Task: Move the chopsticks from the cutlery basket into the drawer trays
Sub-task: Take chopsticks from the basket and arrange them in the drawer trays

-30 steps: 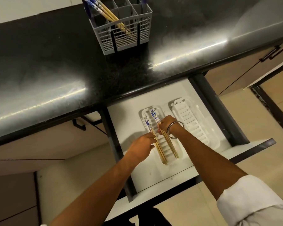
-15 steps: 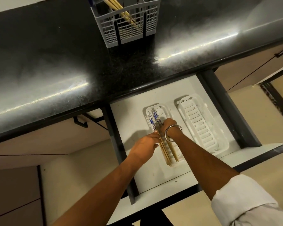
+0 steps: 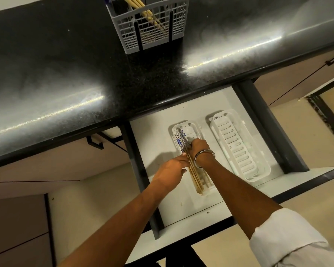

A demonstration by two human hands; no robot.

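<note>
Several wooden chopsticks [image 3: 194, 175] with blue-patterned tops lie bunched lengthwise in the left white tray [image 3: 193, 126] of the open drawer [image 3: 152, 143]. My left hand [image 3: 169, 168] touches their left side with its fingertips. My right hand [image 3: 199, 148], with a metal bangle on the wrist, presses on the bundle from the right. The right white tray [image 3: 239, 145] holds nothing. On the black counter stands the grey cutlery basket [image 3: 148, 33] with a few chopsticks [image 3: 143, 9] still leaning in it.
The black countertop [image 3: 66, 74] overhangs the drawer's back. Dark drawer sides [image 3: 266, 128] rise on both flanks. A cabinet handle [image 3: 96, 143] hangs below the counter at left. Beige floor [image 3: 307, 199] lies below and to the right.
The chopsticks were spread in two groups in the left tray; both hands have pushed them together toward the tray's left side. The view has shifted, so the basket sits higher in frame.
</note>
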